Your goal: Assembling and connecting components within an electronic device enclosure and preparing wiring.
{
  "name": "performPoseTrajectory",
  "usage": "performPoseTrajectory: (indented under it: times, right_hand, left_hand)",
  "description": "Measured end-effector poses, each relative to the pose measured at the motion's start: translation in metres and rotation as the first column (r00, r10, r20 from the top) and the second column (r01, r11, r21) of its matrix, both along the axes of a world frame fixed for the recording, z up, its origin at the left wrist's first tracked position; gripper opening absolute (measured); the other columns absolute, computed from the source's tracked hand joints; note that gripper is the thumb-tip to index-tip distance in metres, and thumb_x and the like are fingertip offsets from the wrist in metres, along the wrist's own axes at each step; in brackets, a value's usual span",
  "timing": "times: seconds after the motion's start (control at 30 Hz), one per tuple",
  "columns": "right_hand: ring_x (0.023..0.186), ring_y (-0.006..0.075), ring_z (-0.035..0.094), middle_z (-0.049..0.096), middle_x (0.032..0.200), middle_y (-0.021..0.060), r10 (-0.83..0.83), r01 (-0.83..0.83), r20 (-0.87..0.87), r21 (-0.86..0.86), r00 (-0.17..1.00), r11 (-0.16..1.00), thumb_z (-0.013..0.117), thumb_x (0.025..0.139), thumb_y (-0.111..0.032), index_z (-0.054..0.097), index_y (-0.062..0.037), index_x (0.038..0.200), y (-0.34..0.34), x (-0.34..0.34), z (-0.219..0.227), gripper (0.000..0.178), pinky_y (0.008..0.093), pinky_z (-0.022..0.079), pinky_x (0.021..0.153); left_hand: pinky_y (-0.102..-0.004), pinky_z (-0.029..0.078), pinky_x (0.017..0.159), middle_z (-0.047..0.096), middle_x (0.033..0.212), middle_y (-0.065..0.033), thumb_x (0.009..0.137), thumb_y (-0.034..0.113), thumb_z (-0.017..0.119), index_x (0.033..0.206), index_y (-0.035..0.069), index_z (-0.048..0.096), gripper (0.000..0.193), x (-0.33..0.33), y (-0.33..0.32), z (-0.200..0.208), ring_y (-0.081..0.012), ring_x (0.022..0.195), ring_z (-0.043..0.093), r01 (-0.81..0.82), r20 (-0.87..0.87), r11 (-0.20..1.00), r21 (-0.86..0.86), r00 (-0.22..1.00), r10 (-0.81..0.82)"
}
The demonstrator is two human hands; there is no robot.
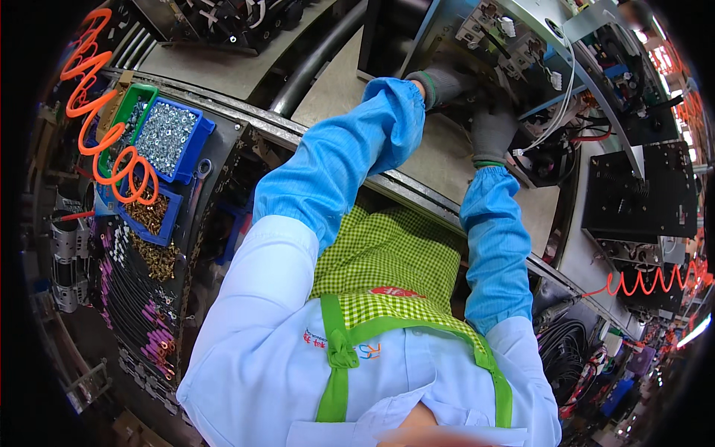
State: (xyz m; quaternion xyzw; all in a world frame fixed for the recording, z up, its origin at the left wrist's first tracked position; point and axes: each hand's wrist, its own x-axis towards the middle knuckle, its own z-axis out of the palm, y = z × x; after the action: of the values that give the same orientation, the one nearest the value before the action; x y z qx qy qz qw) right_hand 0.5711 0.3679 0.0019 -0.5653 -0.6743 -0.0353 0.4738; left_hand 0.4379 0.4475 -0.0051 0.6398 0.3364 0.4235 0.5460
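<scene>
So both hands, in grey gloves, are stuck into an open metal unit (514,61) sitting on the bench (436,160), right in front of the person. The left hand (445,83) is a bit farther in, with the right hand (493,134) just beside it. Fingertips are lost in the dark (annoying, I know), so I can't tell how far open either one is or if they've got hold of anything. White wires (572,82) hang off the unit, and a blue bin (196,151) of silvery hardware sits well off left.
</scene>
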Motion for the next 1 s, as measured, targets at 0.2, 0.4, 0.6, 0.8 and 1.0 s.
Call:
performPoseTrajectory:
  times: [0.2, 0.4, 0.6, 0.8, 1.0]
  right_hand:
    - [0.091, 0.0388, 0.063, 0.066, 0.102, 0.0157, -0.143, 0.156, 0.236, -0.035, 0.961, 0.987, 0.057, 0.089, -0.031, 0.067, -0.0117, 0.105, 0.009, 0.004, -0.004, 0.027, 0.0463, 0.052, 0.076]
    - [0.089, 0.0387, 0.064, 0.067, 0.101, 0.0165, -0.194, 0.249, 0.381, -0.101, 0.904, 0.963, 0.056, 0.091, -0.035, 0.067, -0.0123, 0.107, 0.012, 0.007, 0.003, 0.03, 0.0467, 0.052, 0.076]
    - [0.093, 0.0379, 0.062, 0.063, 0.106, 0.0189, -0.137, 0.184, 0.36, -0.101, 0.923, 0.978, 0.052, 0.093, -0.031, 0.062, -0.009, 0.108, 0.009, 0.009, 0.003, 0.028, 0.0452, 0.051, 0.075]
    - [0.094, 0.0393, 0.061, 0.064, 0.104, 0.0199, -0.001, -0.005, 0.19, 0.032, 0.982, 0.999, 0.053, 0.092, -0.024, 0.061, -0.0065, 0.11, 0.0, 0.006, -0.001, 0.026, 0.0461, 0.05, 0.077]
    - [0.094, 0.0411, 0.06, 0.063, 0.106, 0.0217, -0.086, 0.135, 0.458, -0.075, 0.885, 0.988, 0.053, 0.092, -0.024, 0.062, -0.0059, 0.11, 0.017, 0.033, -0.019, 0.027, 0.0479, 0.05, 0.079]
  left_hand:
    - [-0.0361, 0.054, 0.079, 0.068, 0.109, -0.0153, 0.084, 0.019, 0.064, 0.11, 0.006, 0.067, 0.029, 0.016, 0.015, -0.022, -0.0261, 0.091, 0.067, -0.154, -0.167, 0.903, 0.402, 0.957, 0.238]
    - [-0.0382, 0.05, 0.089, 0.068, 0.109, -0.0177, 0.084, 0.028, 0.062, 0.113, 0.005, 0.067, 0.037, 0.015, 0.004, -0.016, -0.0339, 0.098, 0.065, -0.204, -0.172, 0.887, 0.415, 0.939, 0.297]
    - [-0.035, 0.051, 0.085, 0.068, 0.108, -0.0148, 0.088, 0.031, 0.061, 0.115, 0.005, 0.066, 0.037, 0.007, -0.006, 0.001, -0.0255, 0.092, 0.066, -0.069, -0.162, 0.978, 0.198, 0.982, 0.102]
    - [-0.0259, 0.051, 0.069, 0.068, 0.095, -0.0043, 0.094, 0.025, 0.061, 0.12, 0.007, 0.063, 0.032, -0.006, -0.013, 0.003, -0.0124, 0.083, 0.062, 0.146, 0.243, 0.986, -0.076, 0.962, -0.123]
    - [-0.02, 0.043, 0.057, 0.067, 0.092, 0.0012, 0.095, 0.023, 0.061, 0.117, 0.011, 0.064, 0.026, -0.014, -0.016, -0.002, -0.006, 0.073, 0.056, 0.293, 0.281, 0.871, -0.393, 0.941, -0.19]
